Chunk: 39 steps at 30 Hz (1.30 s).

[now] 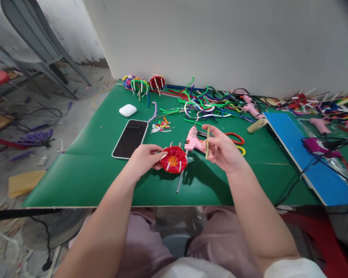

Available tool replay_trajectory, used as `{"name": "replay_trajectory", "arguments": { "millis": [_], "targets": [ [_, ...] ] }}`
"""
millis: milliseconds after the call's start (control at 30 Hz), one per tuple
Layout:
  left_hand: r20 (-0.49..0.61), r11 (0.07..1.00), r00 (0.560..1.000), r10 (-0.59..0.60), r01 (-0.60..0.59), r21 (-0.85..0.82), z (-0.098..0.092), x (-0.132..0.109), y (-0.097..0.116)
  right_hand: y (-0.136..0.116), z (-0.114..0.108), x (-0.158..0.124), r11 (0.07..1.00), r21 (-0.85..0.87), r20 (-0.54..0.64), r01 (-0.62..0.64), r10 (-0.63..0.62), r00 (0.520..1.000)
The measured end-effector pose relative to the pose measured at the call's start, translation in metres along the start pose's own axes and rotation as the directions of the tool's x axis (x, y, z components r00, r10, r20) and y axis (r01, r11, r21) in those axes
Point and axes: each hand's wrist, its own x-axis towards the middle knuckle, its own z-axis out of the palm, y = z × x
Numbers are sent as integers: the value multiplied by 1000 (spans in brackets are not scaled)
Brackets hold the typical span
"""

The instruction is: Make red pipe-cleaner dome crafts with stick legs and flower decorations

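My left hand pinches the left rim of a small red pipe-cleaner disc with an orange middle and white strips around its edge. A thin tan stick stands upright in my right hand, held between thumb and fingers. Between the two hands, a pink glue gun lies on the green table, close to the stick. From under it a clear glue stick points toward the table's front edge. Scissors with red and yellow handles lie partly behind my right hand.
A phone and a white case lie at the left. White and coloured scraps sit beyond the disc. Loose pipe cleaners and finished discs line the back. A blue board and cables are at right.
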Motion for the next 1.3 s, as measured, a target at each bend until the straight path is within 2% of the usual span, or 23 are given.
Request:
{"name": "replay_trajectory", "arguments": {
  "millis": [133, 267, 367, 467, 567, 633, 733, 867, 1300],
  "targets": [
    [16, 1000, 999, 28, -28, 10, 1, 3, -4, 5, 6, 6, 999, -22, -90, 39, -40, 995],
    [12, 999, 999, 35, -35, 16, 2, 4, -5, 7, 15, 4, 957, -165, -176, 239, -267, 948],
    [10, 999, 999, 37, -37, 27, 2, 3, -3, 7, 25, -3, 860, -363, -159, 358, -436, 886],
    [5, 999, 1000, 29, -29, 24, 3, 2, -1, 10, 35, -9, 698, -588, -67, 408, -545, 836],
    [1, 1000, 1000, 11, -11, 17, 4, 1, 1, 15, 41, -8, 417, -777, 123, 471, -634, 764],
    [0, 1000, 1000, 5, -5, 9, 5, 1, 1, 20, 41, -4, 243, -831, 236, 501, -660, 713],
    [8, 1000, 1000, 10, -10, 3, 5, 1, 1, 27, 39, 3, 126, -846, 319, 517, -659, 681],
    [6, 1000, 1000, 18, -18, 9, 5, 1, 1, 32, 36, 7, 93, -850, 345, 519, -648, 680],
    [9, 1000, 1000, 6, -6, 13, 4, 1, 1, 39, 38, 8, 147, -863, 309, 484, -606, 733]
  ]
}}
